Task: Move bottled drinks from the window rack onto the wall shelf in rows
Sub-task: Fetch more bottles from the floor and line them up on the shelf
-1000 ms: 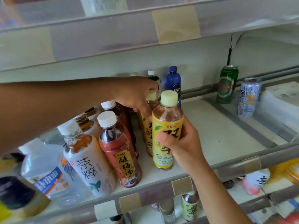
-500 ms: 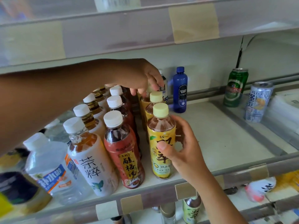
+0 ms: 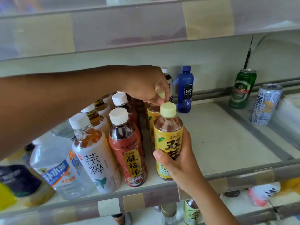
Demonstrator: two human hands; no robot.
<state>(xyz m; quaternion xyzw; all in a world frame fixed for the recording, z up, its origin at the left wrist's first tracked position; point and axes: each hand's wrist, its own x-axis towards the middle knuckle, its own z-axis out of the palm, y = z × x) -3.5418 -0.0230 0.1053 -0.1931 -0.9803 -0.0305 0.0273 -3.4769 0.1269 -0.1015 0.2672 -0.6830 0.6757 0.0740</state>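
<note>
My right grip (image 3: 181,161) is clamped round the lower label of a yellow bottle (image 3: 168,127), thumb across the front, fingers behind. The bottle stands upright with its long axis vertical and its pale cap up, at the front of the shelf (image 3: 219,143). Its label faces me: 统一 above a large 双. My left grip (image 3: 146,85) reaches across from the left, fingertips curled down and pinching the cap of a rear bottle (image 3: 153,111), which is upright and touching the first from behind. To their left stand a red bottle (image 3: 126,143) reading 酸梅汤 and a white bottle (image 3: 94,151) reading 茶粹. Farther back, a blue bottle (image 3: 185,90) reads BOLSA SODA. Well to the right stand a green can (image 3: 242,88), INGTAO showing, and a pale can (image 3: 266,104) marked RIO.
</note>
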